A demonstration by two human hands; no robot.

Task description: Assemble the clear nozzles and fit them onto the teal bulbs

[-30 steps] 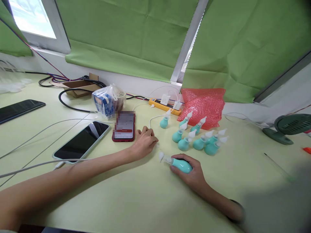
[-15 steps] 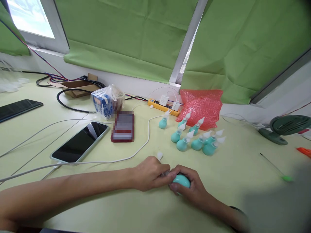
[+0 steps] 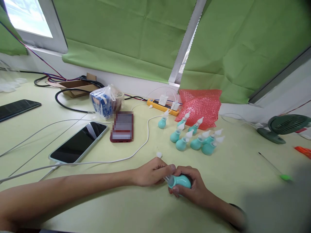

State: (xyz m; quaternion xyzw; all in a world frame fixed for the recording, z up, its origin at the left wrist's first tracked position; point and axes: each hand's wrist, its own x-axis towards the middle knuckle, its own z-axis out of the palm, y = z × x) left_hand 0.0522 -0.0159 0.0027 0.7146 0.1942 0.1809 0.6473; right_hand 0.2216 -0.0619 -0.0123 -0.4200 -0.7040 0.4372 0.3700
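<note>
My right hand (image 3: 194,186) is wrapped round a teal rubber bulb of a nasal aspirator (image 3: 182,182), its neck pointing left. A clear plastic piece (image 3: 169,179) sits at the mouth of the neck. The fingers of my left hand (image 3: 154,171) are closed on the outer end of that clear piece and partly hide it. Just behind my left hand shows a white soft tip (image 3: 159,154); whether it touches the hand, I cannot tell. Farther back stand several teal aspirators with white tips (image 3: 182,144), and one apart from them (image 3: 162,122).
A white cable (image 3: 131,157) runs across the table past a phone (image 3: 79,142) and a dark red phone (image 3: 122,127). At the back lie a yellow power strip (image 3: 162,106) and red bubble wrap (image 3: 199,108). To the right are a green fan (image 3: 288,124) and a green-ended stick (image 3: 285,177).
My left fingers have shifted up and back a little from the bulb's neck, so the neck and clear piece now show. My right hand keeps its hold on the bulb.
</note>
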